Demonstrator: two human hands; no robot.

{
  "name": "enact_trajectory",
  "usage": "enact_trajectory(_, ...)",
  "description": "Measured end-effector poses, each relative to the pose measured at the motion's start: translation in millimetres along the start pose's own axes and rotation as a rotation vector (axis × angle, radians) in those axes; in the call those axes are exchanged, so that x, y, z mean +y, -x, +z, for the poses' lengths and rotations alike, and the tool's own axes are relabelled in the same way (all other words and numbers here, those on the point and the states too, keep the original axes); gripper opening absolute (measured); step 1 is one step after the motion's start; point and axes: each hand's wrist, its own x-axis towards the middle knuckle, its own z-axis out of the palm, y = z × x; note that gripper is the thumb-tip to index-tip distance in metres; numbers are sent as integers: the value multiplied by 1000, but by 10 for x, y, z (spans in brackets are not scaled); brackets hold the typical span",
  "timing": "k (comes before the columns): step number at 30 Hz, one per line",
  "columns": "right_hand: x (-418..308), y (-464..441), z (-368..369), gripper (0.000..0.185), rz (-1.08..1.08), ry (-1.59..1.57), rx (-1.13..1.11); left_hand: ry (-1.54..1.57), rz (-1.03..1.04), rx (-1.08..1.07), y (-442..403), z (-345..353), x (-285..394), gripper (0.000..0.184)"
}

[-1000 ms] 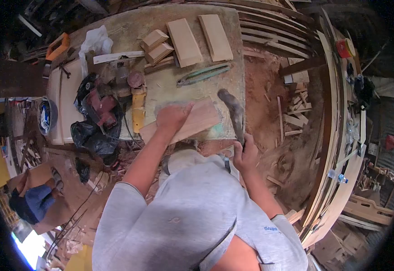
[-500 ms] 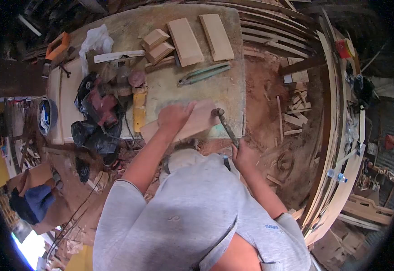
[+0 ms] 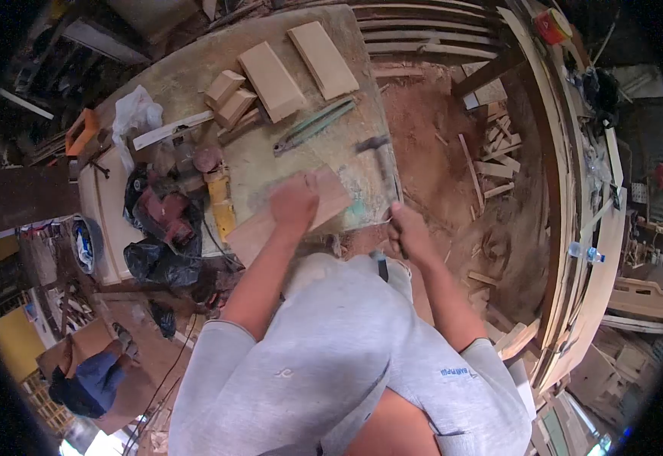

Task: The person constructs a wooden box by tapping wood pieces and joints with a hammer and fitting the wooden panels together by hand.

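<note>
My left hand (image 3: 295,204) is closed on a flat wooden board (image 3: 330,199) that lies slanted at the table's near edge. My right hand (image 3: 410,231) grips the lower end of a hammer (image 3: 389,176). The hammer points away from me, and its head, blurred by motion, is apart from the board, to its right. Beyond the board lies a long greenish tool (image 3: 314,127), like a clamp or plane body; its kind is unclear. A yellow and dark red power tool (image 3: 221,201) rests left of my left hand.
Two bevelled wood panels (image 3: 272,80) and small wood blocks (image 3: 230,99) sit on the far part of the worktable (image 3: 346,171). Black plastic bags (image 3: 162,262) and a white bag (image 3: 135,118) are at left. Wood offcuts (image 3: 498,169) litter the ground at right, beside long stacked planks (image 3: 574,304).
The hammer head has moved off the board's right end, to the right and farther from me. My left hand stays on the board. The whole view has turned slightly.
</note>
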Motion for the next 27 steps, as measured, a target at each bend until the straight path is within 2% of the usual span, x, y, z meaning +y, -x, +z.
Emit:
enact_trajectory(2, -73, -65, -145, 49, 123, -428, 107, -29, -66, -55, -47, 26, 147, 53)
enact_trajectory(3, -135, -105, -246, 50, 109, -538, 114, -45, -64, -75, -75, 9, 193, 53)
enact_trajectory(5, 330, -357, -101, 50, 50, -415, 235, -88, -63, -115, -91, -25, 202, 53)
enact_trajectory(7, 383, -450, -62, 50, -19, -189, 183, -65, -101, -124, -121, -9, 201, 52)
enact_trajectory(10, 264, -330, -124, 52, -100, 299, -177, -103, -91, -131, -83, -25, 232, 53)
enact_trajectory(13, -14, -180, -373, 51, 208, -70, -58, -133, -87, -74, -137, 0, 241, 53)
enact_trajectory(16, 374, -44, -601, 48, 116, -117, 29, -129, -75, -21, -112, 102, 197, 54)
enact_trajectory(18, 932, -7, -376, 47, -178, 716, 278, -127, -73, -10, -118, 102, 205, 54)
enact_trajectory(19, 730, 71, -329, 50, -230, 729, 121, -133, -76, -23, -119, 64, 229, 54)
enact_trajectory(20, 529, 148, -284, 53, -279, 726, -38, -143, -76, -39, -104, 34, 237, 54)
enact_trajectory(22, 121, 137, -419, 54, 0, 445, -179, -150, -83, -72, -112, 14, 239, 55)
enact_trajectory(25, 315, -209, -394, 54, -1, 186, 66, -140, -77, -45, -103, 7, 256, 54)
enact_trajectory(27, 344, -290, -147, 54, 12, 219, 61, -142, -68, -41, -99, 19, 235, 54)
